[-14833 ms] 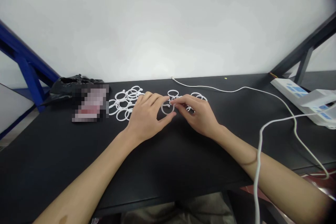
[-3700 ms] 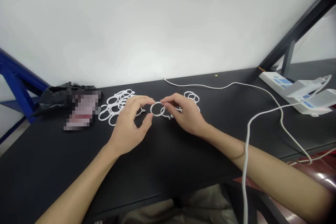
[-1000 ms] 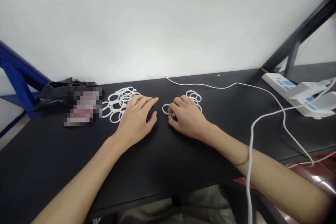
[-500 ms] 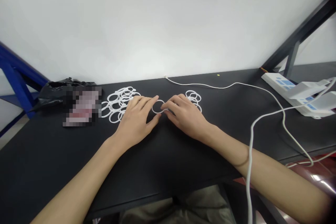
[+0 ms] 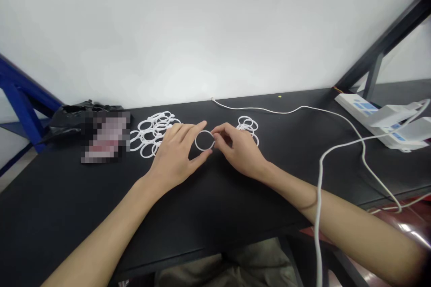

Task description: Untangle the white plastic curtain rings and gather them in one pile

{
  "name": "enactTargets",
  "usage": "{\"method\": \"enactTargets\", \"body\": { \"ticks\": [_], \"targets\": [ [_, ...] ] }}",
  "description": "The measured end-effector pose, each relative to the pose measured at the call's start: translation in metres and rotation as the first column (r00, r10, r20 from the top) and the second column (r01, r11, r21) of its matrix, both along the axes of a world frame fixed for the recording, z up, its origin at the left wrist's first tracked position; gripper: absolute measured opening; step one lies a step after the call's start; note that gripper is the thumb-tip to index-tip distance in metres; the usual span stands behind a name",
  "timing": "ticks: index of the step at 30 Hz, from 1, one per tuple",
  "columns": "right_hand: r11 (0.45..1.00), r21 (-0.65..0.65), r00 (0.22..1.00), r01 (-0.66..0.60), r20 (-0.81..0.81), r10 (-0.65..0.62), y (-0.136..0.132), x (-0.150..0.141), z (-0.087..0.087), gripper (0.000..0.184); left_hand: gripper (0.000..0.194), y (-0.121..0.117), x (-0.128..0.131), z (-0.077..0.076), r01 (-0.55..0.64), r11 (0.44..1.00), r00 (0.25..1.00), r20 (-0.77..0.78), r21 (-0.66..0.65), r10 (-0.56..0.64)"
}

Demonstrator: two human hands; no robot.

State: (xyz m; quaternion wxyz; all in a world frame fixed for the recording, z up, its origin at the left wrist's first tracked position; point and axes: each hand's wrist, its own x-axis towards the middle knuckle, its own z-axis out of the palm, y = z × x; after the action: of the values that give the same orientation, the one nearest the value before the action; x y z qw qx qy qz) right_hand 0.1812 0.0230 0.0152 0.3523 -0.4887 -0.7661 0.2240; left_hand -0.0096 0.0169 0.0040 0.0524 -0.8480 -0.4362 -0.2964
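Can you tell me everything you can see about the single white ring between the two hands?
The white ring is a thin, smooth loop, probably plastic, with an empty middle. It looks nearly round, narrowing toward the right, where the right hand pinches it; the fingertips hide any fastener there. The left hand curves around its other side, thumb near its lower edge, though contact is unclear. The black table shows behind it.

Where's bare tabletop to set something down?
Black table: front stretch between left forearm and right forearm; also the patch between right forearm, right ring pile and thin cable. Crowded: back left, with black bag and left ring pile; centre, left hand and right hand at a white ring; far right, with power strip.
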Motion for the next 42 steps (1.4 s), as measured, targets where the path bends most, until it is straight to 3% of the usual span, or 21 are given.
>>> {"method": "enactTargets", "body": {
  "ticks": [6, 13, 21, 32, 42],
  "targets": [
    [0.996, -0.085, 0.997, 0.004, -0.079, -0.011, 0.002, -0.002, 0.000, 0.015, 0.036, -0.001, 0.002, -0.002, 0.047, 0.998, 0.998, -0.039, 0.034, -0.046],
    [0.993, 0.094, 0.997, -0.075, 0.016, 0.074, 0.001, 0.001, -0.001, 0.015, 0.041, 0.000, 0.004, -0.005, -0.006, 1.000, 1.000, -0.027, -0.017, 0.005],
    [0.967, 0.164, 0.981, -0.193, 0.042, 0.189, 0.001, 0.004, -0.007, 0.029, 0.032, 0.000, 0.003, -0.003, -0.013, 0.999, 1.000, -0.015, -0.052, 0.012],
    [0.962, 0.215, 0.984, -0.166, 0.103, 0.147, 0.003, 0.005, -0.010, 0.020, 0.040, -0.001, 0.002, -0.005, -0.014, 0.999, 1.000, -0.001, -0.049, 0.014],
    [0.962, 0.197, 0.981, -0.191, -0.009, 0.196, 0.003, 0.005, -0.005, 0.010, 0.036, 0.000, 0.002, -0.005, 0.034, 0.999, 0.999, 0.021, -0.019, -0.033]
  ]
}}
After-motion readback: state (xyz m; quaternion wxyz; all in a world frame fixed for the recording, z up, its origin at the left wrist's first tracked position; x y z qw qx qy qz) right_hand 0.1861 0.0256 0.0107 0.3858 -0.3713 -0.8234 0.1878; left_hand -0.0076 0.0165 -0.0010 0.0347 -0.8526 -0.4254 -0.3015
